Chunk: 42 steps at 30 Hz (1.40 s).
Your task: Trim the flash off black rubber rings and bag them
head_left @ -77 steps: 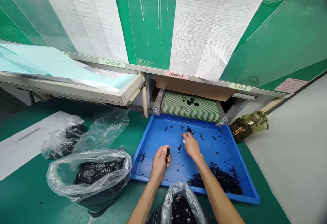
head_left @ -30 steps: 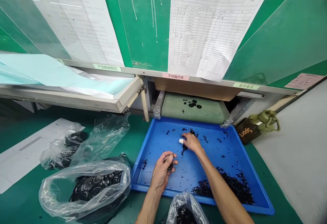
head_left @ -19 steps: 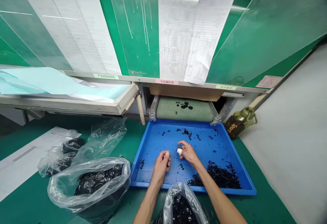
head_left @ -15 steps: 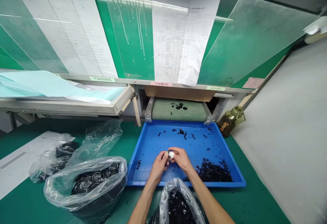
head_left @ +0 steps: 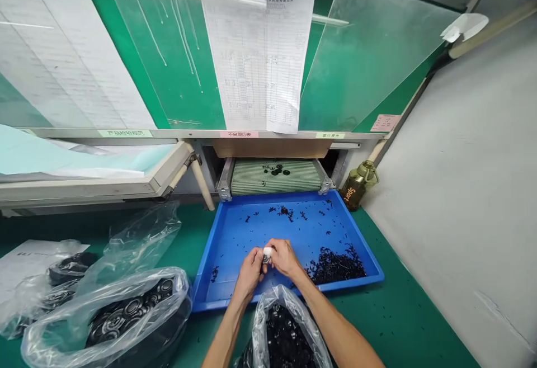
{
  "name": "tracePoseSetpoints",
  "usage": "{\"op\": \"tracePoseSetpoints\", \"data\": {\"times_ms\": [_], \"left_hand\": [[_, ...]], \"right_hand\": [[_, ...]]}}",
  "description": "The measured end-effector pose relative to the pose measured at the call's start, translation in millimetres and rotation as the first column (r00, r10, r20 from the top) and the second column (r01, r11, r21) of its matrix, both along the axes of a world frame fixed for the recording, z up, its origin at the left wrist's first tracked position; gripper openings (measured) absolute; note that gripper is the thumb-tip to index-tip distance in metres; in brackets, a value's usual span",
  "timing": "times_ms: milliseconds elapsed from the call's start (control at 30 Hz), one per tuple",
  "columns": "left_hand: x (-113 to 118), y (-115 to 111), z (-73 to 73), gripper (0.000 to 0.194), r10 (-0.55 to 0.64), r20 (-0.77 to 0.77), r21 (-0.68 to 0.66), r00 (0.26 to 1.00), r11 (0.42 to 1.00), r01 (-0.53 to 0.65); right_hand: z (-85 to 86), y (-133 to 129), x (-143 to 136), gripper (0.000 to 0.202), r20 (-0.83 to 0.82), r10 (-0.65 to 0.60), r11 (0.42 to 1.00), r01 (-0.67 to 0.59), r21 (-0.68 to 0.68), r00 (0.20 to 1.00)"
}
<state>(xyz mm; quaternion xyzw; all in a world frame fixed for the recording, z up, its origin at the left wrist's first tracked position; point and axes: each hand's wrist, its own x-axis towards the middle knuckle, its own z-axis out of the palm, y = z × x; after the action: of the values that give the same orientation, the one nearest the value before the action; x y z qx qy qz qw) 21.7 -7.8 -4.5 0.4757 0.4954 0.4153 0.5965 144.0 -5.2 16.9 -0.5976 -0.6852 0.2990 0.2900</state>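
Note:
Over the front half of a blue tray (head_left: 268, 295), both hands meet around a small round part (head_left: 266, 256) with a white top and darker underside. My left hand (head_left: 251, 267) pinches it from the left. My right hand (head_left: 283, 256) has its fingers closed on the white part from the right. Small black scraps lie scattered in the tray, with a black heap (head_left: 335, 265) at its right front. Just below my hands stands an open clear bag (head_left: 289, 334) full of black parts, between my forearms.
A larger clear bag of black rings (head_left: 130, 312) stands at the left, with smaller bags behind it. Beyond the tray is a green ribbed belt (head_left: 274, 186) with black pieces. A dark bottle (head_left: 356, 186) stands by the right wall (head_left: 461, 189).
The whole view has shifted to the right, so things appear further left. Both hands stay together on the small part, whose white top now shows above its darker side.

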Motion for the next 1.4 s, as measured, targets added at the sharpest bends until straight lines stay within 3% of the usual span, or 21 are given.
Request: {"op": "tracePoseSetpoints", "data": {"times_ms": [133,267,400,500,700,833,967,1067,1167,1300,1400], "left_hand": [[-2,3,-0.2,0.038,0.145,0.082,-0.067,0.986,0.988,-0.139],[-7,4,3.2,0.045,0.244,0.218,-0.133,0.945,0.967,-0.219],[-8,4,11.8,0.046,0.294,0.314,-0.250,0.903,0.943,-0.220],[-9,2,17.6,0.037,0.270,0.366,-0.267,0.891,0.947,-0.178],[-14,4,20.4,0.033,0.189,0.475,-0.333,0.859,0.943,-0.023],[-13,9,17.1,0.034,0.168,0.451,-0.377,0.877,0.926,0.017],[-6,8,13.0,0.038,0.073,0.344,-0.270,0.936,0.963,0.025],[-4,3,10.5,0.041,0.008,0.304,-0.193,0.953,0.980,0.053],[-4,0,9.4,0.038,0.008,0.282,-0.172,0.959,0.984,0.042],[-3,0,9.4,0.031,0.001,0.261,-0.176,0.965,0.983,0.047],[-3,0,8.9,0.028,0.022,0.256,-0.188,0.967,0.982,0.028]], "right_hand": [[-8.2,28,2,0.033,0.109,0.034,0.997,-0.026,-0.074,0.993],[-9.8,86,33,0.043,0.300,-0.074,0.992,0.100,-0.071,0.951],[-13.8,136,60,0.038,0.438,-0.140,0.978,0.194,-0.081,0.888],[-19.0,145,66,0.031,0.476,-0.118,0.976,0.191,-0.108,0.871],[-11.5,108,63,0.036,0.450,-0.097,0.984,0.154,-0.091,0.888],[3.2,66,51,0.033,0.298,-0.026,0.998,0.044,-0.054,0.954],[11.9,23,27,0.032,0.104,0.092,0.996,-0.092,-0.013,0.990],[13.4,0,12,0.030,0.008,0.109,0.990,-0.109,0.091,0.994],[10.1,-10,6,0.028,-0.099,0.100,0.984,-0.084,0.156,0.990],[-0.3,-7,4,0.037,-0.239,-0.016,0.999,0.007,-0.036,0.971],[-7.3,-4,1,0.035,-0.247,-0.041,0.996,0.018,-0.091,0.968]]}}
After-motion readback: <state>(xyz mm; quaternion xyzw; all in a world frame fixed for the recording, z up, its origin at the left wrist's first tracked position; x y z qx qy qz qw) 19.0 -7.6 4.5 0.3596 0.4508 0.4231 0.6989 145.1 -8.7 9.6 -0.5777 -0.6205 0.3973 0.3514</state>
